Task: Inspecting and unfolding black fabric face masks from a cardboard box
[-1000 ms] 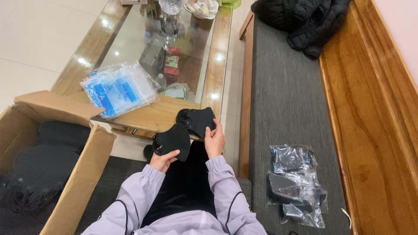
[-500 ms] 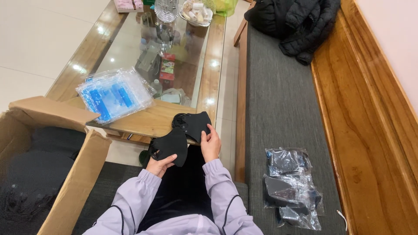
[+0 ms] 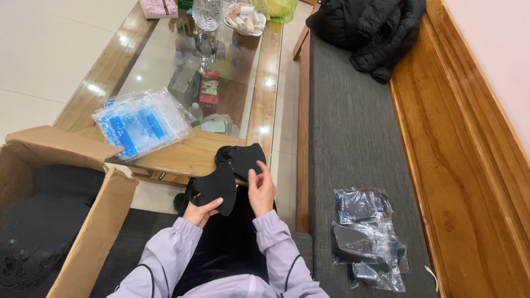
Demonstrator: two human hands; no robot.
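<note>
Two hands work over the lap, both in lilac sleeves. Left hand [image 3: 200, 211] grips a black mask [image 3: 215, 189] from below, fingers curled around its lower edge. Right hand [image 3: 261, 189] stands just beside it, fingers raised and pinching the edge of a second black mask [image 3: 243, 158], which lies on the near corner of the table [image 3: 182, 157] and overhangs toward the lap. Both masks touch or overlap at the middle; the exact contact cannot be told.

Table: wooden frame with a glass top. A stack of clear bags [image 3: 142, 121] with blue print lies on its near left part. A glass vessel [image 3: 207, 12], a dish [image 3: 244, 17] of small items and a pink box [image 3: 158, 8] stand at the far end.

Left of the person: an open cardboard box [image 3: 102, 221], flaps up, with dark fabric items inside.

Right of the person: a bench with a grey cushion [image 3: 353, 121] and wooden back [image 3: 469, 154]. Several packed bags [image 3: 364, 237], clear plastic with black contents, lie on the cushion, well apart from the hands. A black jacket [image 3: 370, 30] lies at the far end of the cushion.
</note>
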